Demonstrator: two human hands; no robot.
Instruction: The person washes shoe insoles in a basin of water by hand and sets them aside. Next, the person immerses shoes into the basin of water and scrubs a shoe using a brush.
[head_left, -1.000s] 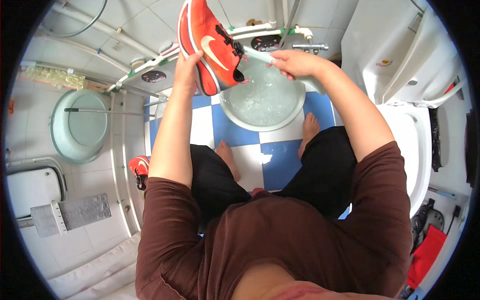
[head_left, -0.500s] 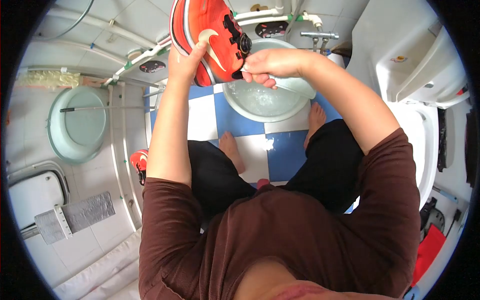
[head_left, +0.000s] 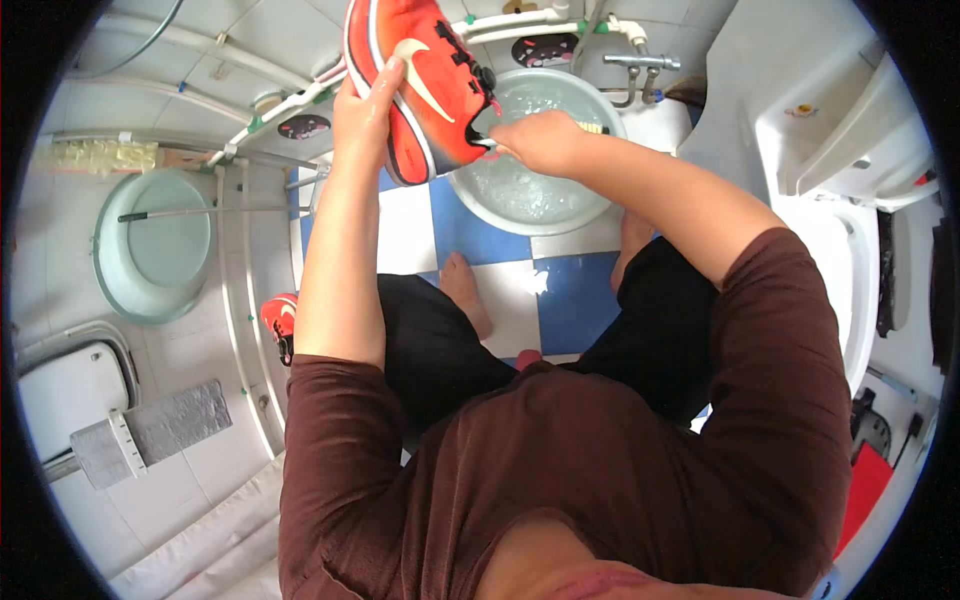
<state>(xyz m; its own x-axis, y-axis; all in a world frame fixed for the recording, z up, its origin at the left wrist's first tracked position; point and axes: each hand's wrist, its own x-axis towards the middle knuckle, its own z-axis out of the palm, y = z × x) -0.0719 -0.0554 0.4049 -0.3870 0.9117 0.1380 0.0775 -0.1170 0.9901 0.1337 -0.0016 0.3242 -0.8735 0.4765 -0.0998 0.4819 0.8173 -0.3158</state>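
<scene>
An orange-red shoe (head_left: 425, 95) with a pale swoosh and black lacing hangs tilted above the water basin (head_left: 490, 215). My left hand (head_left: 365, 115) grips it by the sole side, thumb on the upper. My right hand (head_left: 545, 142) is closed on a pale brush, whose light bristles (head_left: 592, 128) show beyond the hand over the basin. The other end of the brush is near the shoe's heel opening; whether it touches the shoe is unclear. Rippled water lies in the basin.
A second red shoe (head_left: 281, 314) is at the left by the wall pipes. A green basin (head_left: 155, 245) hangs on the left wall. The metal tap (head_left: 640, 62) is behind the water basin, and a white washing machine or fixture (head_left: 770, 110) stands at right.
The shoe was first lifted and turned, then dipped slightly again. My right hand has moved left toward the shoe's heel, and the brush has rotated so its bristles now show.
</scene>
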